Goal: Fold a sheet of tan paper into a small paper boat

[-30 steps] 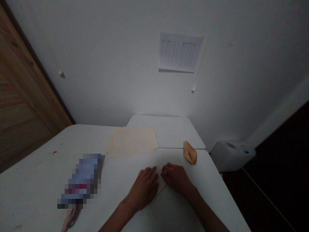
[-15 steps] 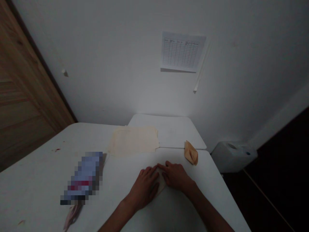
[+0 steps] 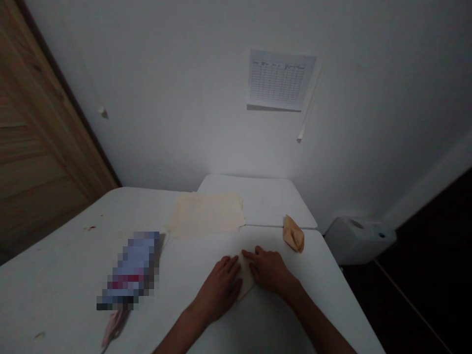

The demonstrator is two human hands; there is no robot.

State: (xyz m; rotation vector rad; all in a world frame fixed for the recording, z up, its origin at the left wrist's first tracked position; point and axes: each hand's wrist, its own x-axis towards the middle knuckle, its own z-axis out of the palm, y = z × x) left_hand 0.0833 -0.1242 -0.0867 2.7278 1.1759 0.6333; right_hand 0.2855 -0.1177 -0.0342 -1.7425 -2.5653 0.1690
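Observation:
My left hand [image 3: 219,289] lies flat, fingers stretched out, on a pale folded sheet of paper [image 3: 246,281] on the white table [image 3: 66,265]. My right hand [image 3: 270,270] rests palm down on the same paper, its fingertips pressing along the paper's upper edge close to the left hand. Most of the paper is hidden under both hands. A small folded tan paper shape [image 3: 294,234] sits just beyond my right hand, near the table's right edge.
A stack of cream paper sheets [image 3: 205,214] lies farther back. A blurred rectangular object [image 3: 130,271] rests at the left, a pink item [image 3: 112,328] below it. A second white table [image 3: 258,199] abuts the wall. A printed chart [image 3: 280,79] hangs on the wall; a wooden door [image 3: 33,147] stands left.
My right hand's fingers have slid left toward my left hand along the paper's edge. The view has shifted slightly.

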